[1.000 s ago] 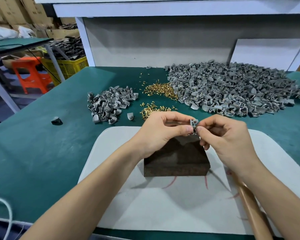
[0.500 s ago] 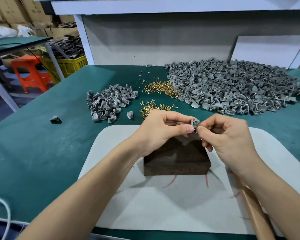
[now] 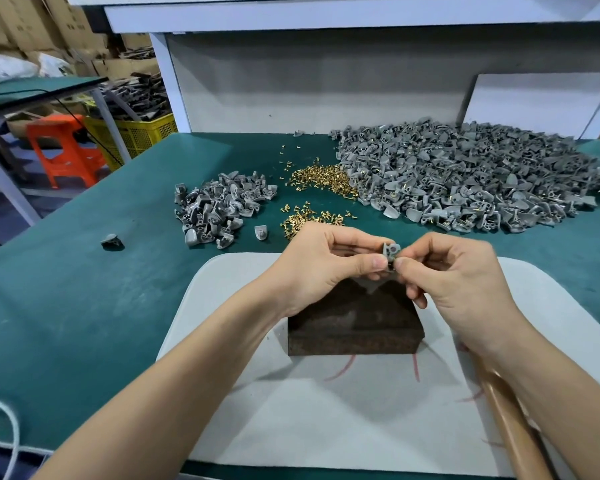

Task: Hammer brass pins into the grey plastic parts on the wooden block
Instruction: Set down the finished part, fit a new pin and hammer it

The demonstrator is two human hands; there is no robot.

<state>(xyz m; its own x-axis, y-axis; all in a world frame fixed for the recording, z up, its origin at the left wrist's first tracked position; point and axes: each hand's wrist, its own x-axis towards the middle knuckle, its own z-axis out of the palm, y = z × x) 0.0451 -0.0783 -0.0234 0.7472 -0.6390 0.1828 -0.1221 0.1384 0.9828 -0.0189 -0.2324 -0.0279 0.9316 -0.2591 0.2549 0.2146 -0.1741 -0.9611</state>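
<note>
Fingers (image 3: pixel 374 263) of the left hand (image 3: pixel 326 268) and right hand (image 3: pixel 454 282) pinch one grey plastic part (image 3: pixel 391 250) above the far edge of the wooden block (image 3: pixel 354 327). Whether a pin sits in it cannot be told. A brown handle (image 3: pixel 510 420) under the right forearm is cut off. The hold matches a second ago. The block stands on a white mat (image 3: pixel 326 427) on the green counter (image 3: pixel 84 289), with brass pins (image 3: pixel 321 178) and a grey heap (image 3: pixel 465 181) behind.

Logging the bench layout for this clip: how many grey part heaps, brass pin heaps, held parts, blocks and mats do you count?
Grey heaps: 2, left grey heap and right grey heap
Pin heaps: 2, far pin heap and near pin heap
Held part: 1
Block: 1
Mat: 1
Total: 7
</note>
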